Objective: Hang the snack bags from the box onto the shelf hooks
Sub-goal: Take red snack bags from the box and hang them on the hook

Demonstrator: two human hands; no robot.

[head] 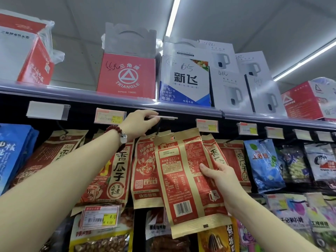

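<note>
My right hand [221,176] holds a red-and-tan snack bag [189,180] by its right edge, fingers [205,169] pinching it, back side facing me (barcode low). Its hole sits just below the hook [158,128] under the shelf's front edge [181,106]. My left hand [139,124] pinches the flipped-up price tag holder [163,117].

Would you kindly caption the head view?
Left hand lifts the price tag holder; right hand raises a snack bag toward the hook.
</note>
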